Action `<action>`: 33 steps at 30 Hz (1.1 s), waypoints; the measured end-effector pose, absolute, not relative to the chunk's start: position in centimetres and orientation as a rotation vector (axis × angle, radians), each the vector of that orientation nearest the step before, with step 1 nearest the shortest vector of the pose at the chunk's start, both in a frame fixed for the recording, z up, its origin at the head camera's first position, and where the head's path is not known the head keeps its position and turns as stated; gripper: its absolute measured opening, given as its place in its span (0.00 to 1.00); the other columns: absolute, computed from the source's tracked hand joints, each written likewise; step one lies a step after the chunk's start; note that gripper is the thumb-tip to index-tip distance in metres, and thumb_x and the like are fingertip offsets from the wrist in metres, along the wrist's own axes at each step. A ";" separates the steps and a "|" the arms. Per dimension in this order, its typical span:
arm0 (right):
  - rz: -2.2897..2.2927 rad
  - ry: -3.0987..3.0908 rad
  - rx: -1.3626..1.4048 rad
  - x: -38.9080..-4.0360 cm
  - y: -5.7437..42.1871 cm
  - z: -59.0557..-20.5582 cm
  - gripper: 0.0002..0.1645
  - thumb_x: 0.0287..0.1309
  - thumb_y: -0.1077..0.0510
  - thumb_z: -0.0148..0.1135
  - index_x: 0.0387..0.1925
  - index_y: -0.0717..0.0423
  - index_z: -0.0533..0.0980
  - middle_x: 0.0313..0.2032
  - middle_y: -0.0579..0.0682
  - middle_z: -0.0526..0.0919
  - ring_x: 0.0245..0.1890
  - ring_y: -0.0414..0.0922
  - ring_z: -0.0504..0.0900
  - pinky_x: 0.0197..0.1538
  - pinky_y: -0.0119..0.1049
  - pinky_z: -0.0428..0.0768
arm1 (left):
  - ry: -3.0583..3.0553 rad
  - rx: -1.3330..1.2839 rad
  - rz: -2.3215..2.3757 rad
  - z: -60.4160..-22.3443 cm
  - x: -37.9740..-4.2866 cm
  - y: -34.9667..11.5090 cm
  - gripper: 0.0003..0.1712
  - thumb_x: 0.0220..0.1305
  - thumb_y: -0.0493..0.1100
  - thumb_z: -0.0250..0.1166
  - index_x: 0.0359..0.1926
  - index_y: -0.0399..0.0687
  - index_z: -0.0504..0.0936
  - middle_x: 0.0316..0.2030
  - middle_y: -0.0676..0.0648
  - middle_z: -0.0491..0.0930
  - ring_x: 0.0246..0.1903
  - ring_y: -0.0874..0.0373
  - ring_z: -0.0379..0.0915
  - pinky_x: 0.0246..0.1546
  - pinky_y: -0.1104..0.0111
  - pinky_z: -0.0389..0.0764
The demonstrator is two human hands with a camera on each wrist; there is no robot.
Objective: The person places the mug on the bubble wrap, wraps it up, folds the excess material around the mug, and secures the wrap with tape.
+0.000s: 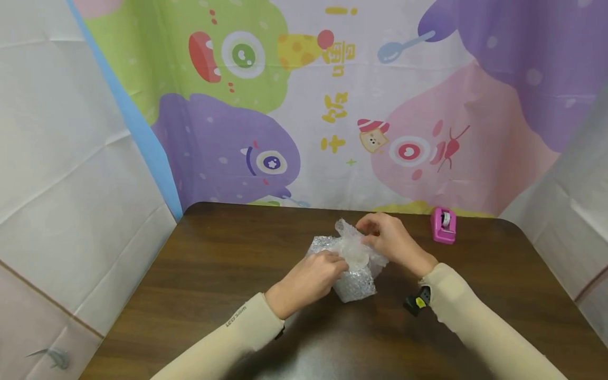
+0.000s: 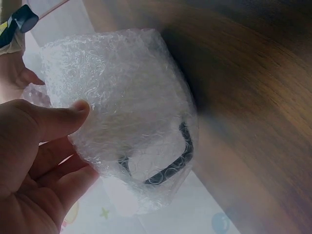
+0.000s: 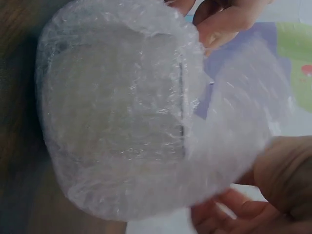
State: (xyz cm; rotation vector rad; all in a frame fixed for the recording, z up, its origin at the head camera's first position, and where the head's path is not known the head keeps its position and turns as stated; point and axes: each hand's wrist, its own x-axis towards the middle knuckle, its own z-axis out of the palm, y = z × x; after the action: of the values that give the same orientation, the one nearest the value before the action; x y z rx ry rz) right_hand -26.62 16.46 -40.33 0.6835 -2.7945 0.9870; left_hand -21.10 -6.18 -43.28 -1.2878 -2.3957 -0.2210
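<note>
A bundle in clear bubble wrap (image 1: 355, 285) stands on the table between the two hands. Through the plastic in the left wrist view, a dark curved band (image 2: 168, 168) shows near one corner; what is inside is otherwise veiled by the wrap. My left hand (image 1: 317, 274) grips the near left edge of the wrap, its thumb (image 2: 63, 119) lying on the outside and the fingers behind. On the far right, my right hand (image 1: 391, 237) holds a loose flap of the wrap (image 3: 243, 102), which stands away from the bundle in the right wrist view.
A pink tape dispenser (image 1: 444, 227) sits near the back right edge of the brown wooden table (image 1: 214, 264). Behind the table hangs a curtain with cartoon figures (image 1: 332, 174), and pale sheets (image 1: 71, 132) line the sides.
</note>
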 end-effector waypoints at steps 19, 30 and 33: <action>1.279 -3.024 1.102 -28.1 18.6 -41.3 0.27 0.76 0.57 0.54 0.71 0.62 0.70 0.68 0.63 0.75 0.58 0.51 0.79 0.58 0.49 0.81 | -2.387 -1.308 -0.263 -43.5 -21.4 -6.4 0.04 0.64 0.34 0.70 0.36 0.47 0.85 0.34 0.51 0.84 0.35 0.59 0.84 0.37 0.69 0.85; 1.213 -3.110 0.993 -28.8 17.5 -40.6 0.31 0.62 0.60 0.72 0.64 0.66 0.76 0.60 0.64 0.82 0.58 0.55 0.83 0.53 0.45 0.86 | -2.264 -1.356 -0.394 -44.1 -21.6 -6.6 0.13 0.67 0.26 0.62 0.30 0.47 0.82 0.29 0.53 0.78 0.28 0.64 0.73 0.30 0.73 0.77; 1.111 -3.188 0.935 -28.9 16.5 -39.7 0.30 0.58 0.61 0.75 0.59 0.69 0.76 0.57 0.66 0.83 0.56 0.57 0.83 0.52 0.44 0.86 | -2.253 -1.364 -0.397 -44.1 -21.6 -6.5 0.15 0.67 0.25 0.62 0.28 0.47 0.81 0.28 0.53 0.76 0.27 0.65 0.69 0.28 0.75 0.74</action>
State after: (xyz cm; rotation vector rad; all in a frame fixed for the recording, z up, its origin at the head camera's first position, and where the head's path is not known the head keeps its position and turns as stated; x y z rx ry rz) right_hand -28.89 16.51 -39.71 0.9352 -3.1883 1.1112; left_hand -21.60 -6.55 -44.13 -1.3645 -2.2533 -0.3972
